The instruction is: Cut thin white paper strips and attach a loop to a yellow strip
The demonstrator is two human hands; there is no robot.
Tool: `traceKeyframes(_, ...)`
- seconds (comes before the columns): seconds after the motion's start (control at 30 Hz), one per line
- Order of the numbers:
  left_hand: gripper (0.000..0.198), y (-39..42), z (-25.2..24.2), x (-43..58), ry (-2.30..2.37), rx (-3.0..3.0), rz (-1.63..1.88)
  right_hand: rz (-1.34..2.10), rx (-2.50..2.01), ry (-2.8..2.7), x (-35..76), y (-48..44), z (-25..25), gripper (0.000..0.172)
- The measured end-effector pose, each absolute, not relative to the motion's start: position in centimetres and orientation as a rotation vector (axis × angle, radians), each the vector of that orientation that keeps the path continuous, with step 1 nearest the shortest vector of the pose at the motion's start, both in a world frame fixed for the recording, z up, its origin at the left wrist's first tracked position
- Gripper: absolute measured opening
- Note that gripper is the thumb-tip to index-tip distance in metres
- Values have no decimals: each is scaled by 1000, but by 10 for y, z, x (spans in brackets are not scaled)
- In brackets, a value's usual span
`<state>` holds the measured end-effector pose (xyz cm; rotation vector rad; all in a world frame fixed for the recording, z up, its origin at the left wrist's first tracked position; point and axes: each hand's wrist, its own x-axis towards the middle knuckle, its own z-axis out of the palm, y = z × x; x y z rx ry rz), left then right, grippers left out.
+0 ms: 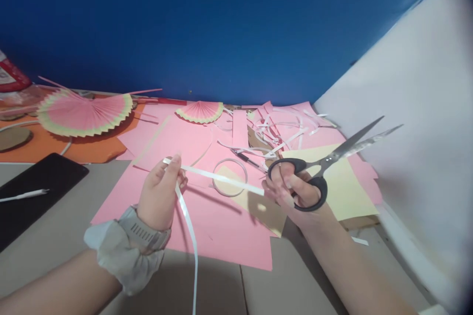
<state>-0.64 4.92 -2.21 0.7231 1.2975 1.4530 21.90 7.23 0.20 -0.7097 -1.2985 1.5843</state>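
Note:
My left hand (164, 187) pinches a narrow white strip (214, 175) between thumb and fingers. One stretch of the strip runs across to my right hand, and another hangs down past my wrist. My right hand (295, 189) has its fingers through the black handles of a pair of scissors (327, 160), whose blades point up and right, slightly apart. The strip's right end meets the fingertips of that hand; whether they grip it I cannot tell. Beneath both hands lie pink paper sheets (221, 236) and a thin grey ring (229, 194).
Two folded pink-and-yellow paper fans (84, 113) lie at the back. A black pen (246, 157) rests near a tangle of white strips (288, 130). Pale yellow paper (351, 187) is at right, a black tablet-like slab (37, 192) at left. A blue wall (221, 29) rises behind.

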Motion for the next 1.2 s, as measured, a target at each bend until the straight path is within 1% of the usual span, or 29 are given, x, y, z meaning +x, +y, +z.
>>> traceKeyframes(0.07,34,45,-23,-6,1315,814,1424,1558,-757,-1326,223,76,5,28)
traceKeyframes(0.1,33,42,-23,-6,1319,865,1404,1563,-785,-1348,225,77,6,30)
traceKeyframes(0.2,33,35,-22,-5,1293,993,1336,1593,-877,-1424,231,77,11,42)
traceKeyframes(0.27,36,34,-21,-4,1271,1039,1307,1583,-952,-1471,232,76,15,38)
traceKeyframes(0.33,37,34,-21,-3,1257,1057,1294,1456,-1098,-1532,232,75,21,30)
traceKeyframes(0.37,37,35,-22,-3,1251,1058,1291,1351,-1198,-1578,231,76,23,29)
traceKeyframes(0.43,36,35,-23,-3,1236,1057,1292,1138,-1391,-1681,229,78,28,36)
traceKeyframes(0.5,35,36,-24,-3,1221,1057,1304,1016,-1516,-1747,229,84,30,42)
traceKeyframes(0.57,35,37,-25,-3,1214,1058,1320,911,-1609,-1767,233,91,29,39)
traceKeyframes(0.67,35,38,-26,-4,1226,1046,1338,601,-1797,-1762,248,99,23,30)
traceKeyframes(0.77,32,42,-22,-5,1251,1014,1366,309,-1947,-1727,269,105,16,35)
traceKeyframes(0.83,28,45,-15,-7,1266,985,1385,236,-1992,-1740,284,107,13,39)
traceKeyframes(0.97,24,52,2,-17,1295,949,1406,180,-2013,-1784,305,113,7,53)
traceKeyframes(1.07,30,60,9,-29,1401,1074,1285,127,-2009,-1793,311,116,0,61)
traceKeyframes(1.13,33,68,11,-38,1429,1120,1200,82,-2004,-1798,313,118,-5,61)
traceKeyframes(1.2,35,78,12,-47,1458,1176,1093,41,-1992,-1814,312,119,-8,56)
